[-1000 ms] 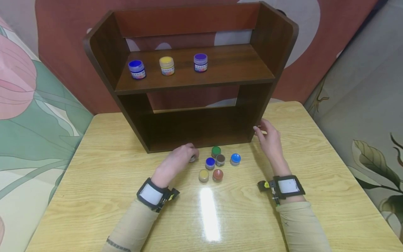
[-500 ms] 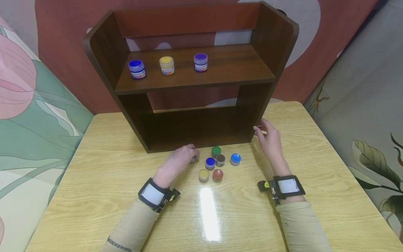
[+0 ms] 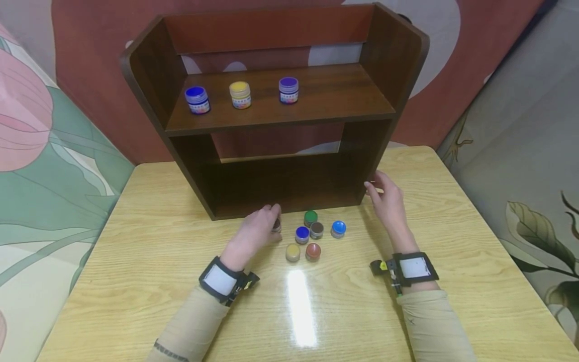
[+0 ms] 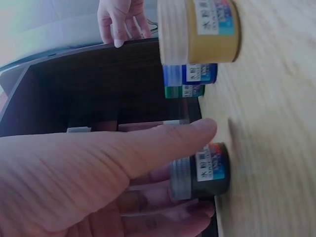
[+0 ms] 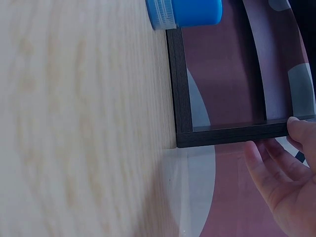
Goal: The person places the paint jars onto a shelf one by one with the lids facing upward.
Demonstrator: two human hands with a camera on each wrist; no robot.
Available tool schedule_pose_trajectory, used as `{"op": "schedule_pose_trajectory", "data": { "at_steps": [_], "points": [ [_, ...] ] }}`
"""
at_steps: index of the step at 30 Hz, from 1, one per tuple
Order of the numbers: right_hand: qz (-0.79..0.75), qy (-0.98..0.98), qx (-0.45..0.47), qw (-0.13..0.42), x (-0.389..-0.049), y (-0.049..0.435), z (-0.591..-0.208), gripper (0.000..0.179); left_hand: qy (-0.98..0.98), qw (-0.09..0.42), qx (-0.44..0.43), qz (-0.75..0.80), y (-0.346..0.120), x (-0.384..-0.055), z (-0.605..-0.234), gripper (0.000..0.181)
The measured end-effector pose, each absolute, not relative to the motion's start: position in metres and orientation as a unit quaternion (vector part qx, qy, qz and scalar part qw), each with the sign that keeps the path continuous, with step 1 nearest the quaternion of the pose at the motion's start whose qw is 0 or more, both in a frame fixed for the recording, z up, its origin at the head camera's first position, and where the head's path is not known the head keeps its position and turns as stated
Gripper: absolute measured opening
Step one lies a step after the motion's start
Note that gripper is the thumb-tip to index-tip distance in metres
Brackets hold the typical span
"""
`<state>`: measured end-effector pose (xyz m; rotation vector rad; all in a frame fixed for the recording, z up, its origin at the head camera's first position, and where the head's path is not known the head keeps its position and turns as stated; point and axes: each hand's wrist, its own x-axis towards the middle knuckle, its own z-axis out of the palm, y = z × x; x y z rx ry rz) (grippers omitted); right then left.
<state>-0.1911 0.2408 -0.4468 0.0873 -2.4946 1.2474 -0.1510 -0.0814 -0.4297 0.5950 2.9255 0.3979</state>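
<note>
My left hand [image 3: 253, 229] is at a dark paint jar [image 4: 212, 170] standing on the table before the shelf. In the left wrist view its thumb stretches straight along one side of the jar, and the other fingers lie behind and along the far side. Part of the lid is covered. My right hand [image 3: 390, 201] rests its fingertips on the right side panel of the dark wooden shelf [image 3: 334, 95]. The thumb tip sits at the panel's front edge, and a gap shows between thumb and fingers.
Right of my left hand stand a green jar [image 3: 310, 217], a blue jar [image 3: 302, 234], a brown jar [image 3: 316, 230], a light blue jar [image 3: 338, 229], a yellow jar [image 3: 292, 252] and a red-brown jar [image 3: 313, 251]. Another yellow jar [image 3: 240, 95] stands between blue and purple ones on the upper shelf.
My left hand's thumb and fingers have spread apart around the dark jar, so more of it shows. The right hand and the other jars have stayed in place.
</note>
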Motion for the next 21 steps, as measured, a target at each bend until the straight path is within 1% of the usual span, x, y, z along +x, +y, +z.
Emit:
{"op": "schedule_pose_trajectory", "data": {
  "at_steps": [3,6,15,18,21],
  "points": [
    [0.440,-0.880,0.032,0.176,-0.1910,0.2407,-0.4470,0.036,0.970,0.058,0.195,0.136,-0.0808,-0.1499,-0.4319,0.049],
    [0.441,-0.879,0.032,0.178,-0.1910,0.2404,-0.4472,0.036,0.970,0.044,0.195,0.138,-0.0798,-0.1498,-0.4335,0.046],
    [0.441,-0.879,0.030,0.177,-0.1914,0.2401,-0.4476,0.036,0.967,0.024,0.200,0.153,-0.0788,-0.1512,-0.4356,0.029],
    [0.441,-0.880,0.030,0.176,-0.1913,0.2401,-0.4477,0.036,0.962,0.007,0.212,0.170,-0.0790,-0.1521,-0.4358,0.022],
    [0.443,-0.878,0.032,0.177,-0.1915,0.2404,-0.4480,0.035,0.954,-0.021,0.227,0.195,-0.0798,-0.1534,-0.4344,0.020]
  ]
}}
